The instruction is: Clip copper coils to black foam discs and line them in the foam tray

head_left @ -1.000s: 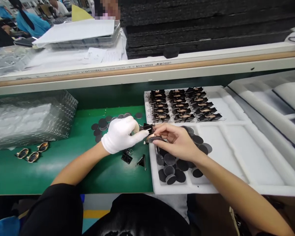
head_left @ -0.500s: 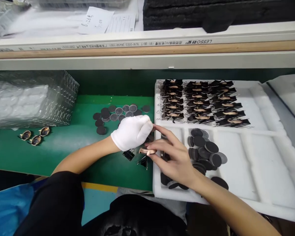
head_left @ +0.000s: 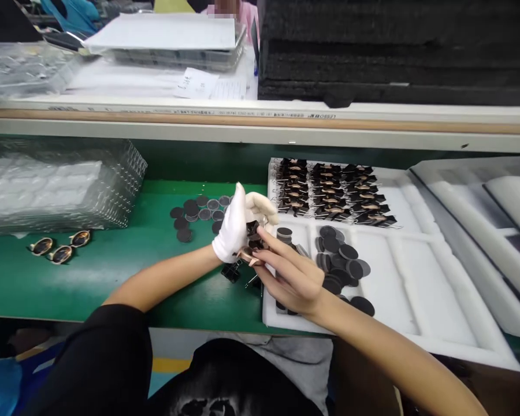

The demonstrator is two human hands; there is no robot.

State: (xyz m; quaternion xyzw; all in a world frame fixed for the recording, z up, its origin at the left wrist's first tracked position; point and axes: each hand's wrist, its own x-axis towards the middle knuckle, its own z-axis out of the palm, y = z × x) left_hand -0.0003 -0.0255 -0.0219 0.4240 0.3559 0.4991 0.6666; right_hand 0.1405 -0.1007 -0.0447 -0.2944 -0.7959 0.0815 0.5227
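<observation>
Gold-rimmed piece [head_left: 248, 256] pinched in the bare right hand [head_left: 291, 274], above a green worktop [head_left: 190, 306] by the left edge of a white foam tray [head_left: 375, 260].
The gloved left hand [head_left: 233, 231] is cupped at a black binder clip [head_left: 252, 227]; whether it grips, I cannot tell. Clear plastic trays [head_left: 60, 190] stand left; a shelf [head_left: 190, 132] spans the far side, a person in blue [head_left: 75, 14] beyond.

From the wearer's head, the one view looks forward and down across the nearby desk [head_left: 199, 300] toward a shelf [head_left: 190, 132].
</observation>
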